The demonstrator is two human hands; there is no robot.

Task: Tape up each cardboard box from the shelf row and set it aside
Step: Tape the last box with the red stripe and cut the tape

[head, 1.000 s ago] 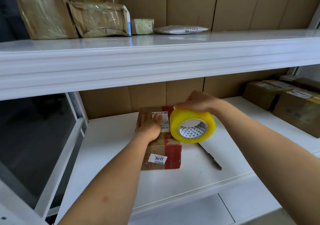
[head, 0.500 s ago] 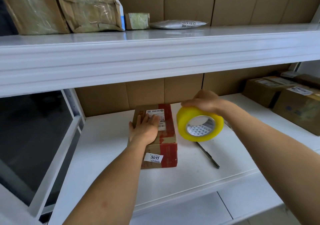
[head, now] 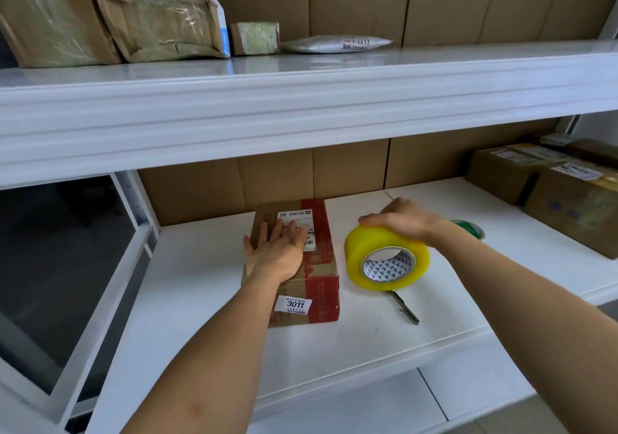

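Left hand lay flat, fingers straight, on red-taped brown cardboard box, right hand gripped yellow tape roll beside it, white shelf beneath.

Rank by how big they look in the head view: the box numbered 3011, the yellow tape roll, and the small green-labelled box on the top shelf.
1. Box numbered 3011
2. Yellow tape roll
3. Small green-labelled box, though it sits farther back, so its true size is unsure.

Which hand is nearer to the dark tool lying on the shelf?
Right. The right hand grips the yellow tape roll just above the tool; the left hand lies flat on the box, further to the left.
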